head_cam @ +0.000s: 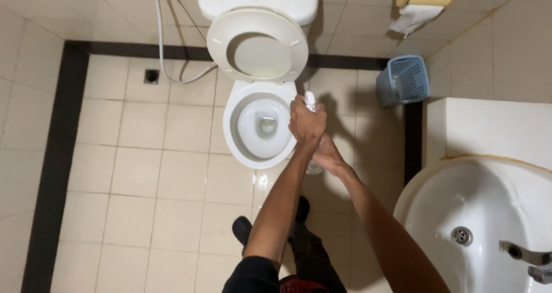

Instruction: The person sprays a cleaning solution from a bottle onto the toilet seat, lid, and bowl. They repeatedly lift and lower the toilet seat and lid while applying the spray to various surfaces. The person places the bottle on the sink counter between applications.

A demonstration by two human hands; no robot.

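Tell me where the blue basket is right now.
In the head view, the blue basket stands on the floor at upper right, against the wall, between the toilet and the sink.

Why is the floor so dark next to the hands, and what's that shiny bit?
Head view: the hands and arms block overhead light, throwing a soft shadow onto the tiles right of the toilet; the shiny patch is glare on wet floor; the picture is sharp.

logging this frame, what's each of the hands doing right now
Left hand: closed around the top of a spray bottle.
Right hand: at the bottle's lower part; grip cannot be told.
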